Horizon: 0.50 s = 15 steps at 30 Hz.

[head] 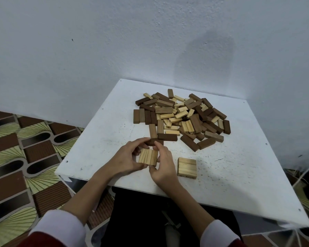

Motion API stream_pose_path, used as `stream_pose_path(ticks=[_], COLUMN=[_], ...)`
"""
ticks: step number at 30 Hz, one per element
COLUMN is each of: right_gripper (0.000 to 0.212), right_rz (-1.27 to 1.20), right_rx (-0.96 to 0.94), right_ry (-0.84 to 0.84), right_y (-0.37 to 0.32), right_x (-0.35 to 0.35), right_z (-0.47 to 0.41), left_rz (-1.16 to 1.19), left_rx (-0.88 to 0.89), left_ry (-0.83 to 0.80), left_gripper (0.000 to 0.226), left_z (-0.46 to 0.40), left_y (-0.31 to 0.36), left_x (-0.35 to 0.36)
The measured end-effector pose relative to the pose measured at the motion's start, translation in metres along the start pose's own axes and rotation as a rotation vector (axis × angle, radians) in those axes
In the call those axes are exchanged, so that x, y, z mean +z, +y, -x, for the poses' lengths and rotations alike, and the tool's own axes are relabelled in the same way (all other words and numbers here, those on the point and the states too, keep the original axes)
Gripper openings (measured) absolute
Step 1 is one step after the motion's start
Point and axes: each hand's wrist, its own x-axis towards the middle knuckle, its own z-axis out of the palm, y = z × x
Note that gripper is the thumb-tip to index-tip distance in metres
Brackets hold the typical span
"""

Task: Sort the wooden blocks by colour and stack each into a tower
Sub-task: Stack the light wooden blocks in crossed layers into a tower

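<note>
Both hands hold one flat set of light wooden blocks (pixel 148 157) laid side by side, just above the white table (pixel 230 168) near its front edge. My left hand (pixel 127 157) grips its left side and my right hand (pixel 161 165) its right side. A dark block (pixel 151 142) lies right behind my fingers. To the right sits a square layer of light blocks (pixel 187 167) flat on the table. A mixed pile of light and dark blocks (pixel 182 116) lies further back.
A pale wall (pixel 114 50) rises directly behind the table. Patterned floor (pixel 25 148) lies to the left, below the table edge. Some dark blocks (pixel 144 116) stand in a neat row at the pile's left side.
</note>
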Motion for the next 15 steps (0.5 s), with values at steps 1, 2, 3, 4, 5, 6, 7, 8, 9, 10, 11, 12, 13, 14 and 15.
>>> stream_pose_path(ticks=[1,2,3,4,5,6,7,8,9,10,11,12,13,14,15], right_gripper=[0.071,0.070,0.069,0.069,0.069,0.070,0.072,0.074,0.075,0.077,0.078,0.079,0.079,0.079,0.078], right_rz=[0.005,0.008,0.010,0.014,0.026,0.046,0.072,0.097,0.116,0.131,0.148,0.163,0.177,0.189,0.199], right_rx=[-0.007,-0.012,-0.011,-0.010,-0.009,-0.008,-0.003,0.000,0.003,0.003,0.004,0.004,-0.001,-0.012,-0.023], right_ry=[-0.007,-0.017,-0.031,-0.049,-0.070,-0.096,-0.122,-0.146,-0.168,-0.188,-0.205,-0.221,-0.235,-0.243,-0.249], right_y=[0.002,0.002,0.002,0.001,0.000,-0.001,-0.002,-0.003,-0.003,-0.003,-0.003,-0.004,-0.005,-0.007,-0.009], right_x=[0.000,0.000,-0.001,-0.002,-0.004,-0.005,-0.006,-0.007,-0.008,-0.009,-0.009,-0.010,-0.011,-0.012,-0.015], right_z=[0.000,0.000,-0.001,-0.002,-0.003,-0.004,-0.006,-0.008,-0.010,-0.012,-0.013,-0.015,-0.015,-0.016,-0.017], left_rz=[-0.006,-0.007,-0.004,0.003,0.013,0.021,0.027,0.031,0.036,0.040,0.042,0.043,0.040,0.037,0.033], left_rx=[-0.002,-0.003,-0.008,-0.015,-0.023,-0.031,-0.037,-0.041,-0.043,-0.043,-0.042,-0.040,-0.039,-0.039,-0.038], left_ry=[-0.004,-0.006,-0.007,-0.007,-0.008,-0.009,-0.010,-0.009,-0.007,-0.003,0.001,0.002,0.001,0.000,0.001], left_gripper=[0.081,0.081,0.081,0.081,0.081,0.082,0.082,0.082,0.082,0.082,0.082,0.082,0.082,0.082,0.083], left_z=[0.000,0.000,-0.001,-0.001,-0.002,-0.002,-0.003,-0.003,-0.003,-0.003,-0.003,-0.003,-0.003,-0.003,-0.003], left_y=[0.000,0.001,0.000,0.000,0.000,0.000,0.000,0.000,-0.001,-0.001,-0.001,-0.001,0.000,0.001,0.004], left_x=[0.000,0.000,0.000,0.000,-0.001,-0.001,-0.001,-0.001,-0.001,-0.001,-0.001,-0.001,-0.002,-0.002,-0.001])
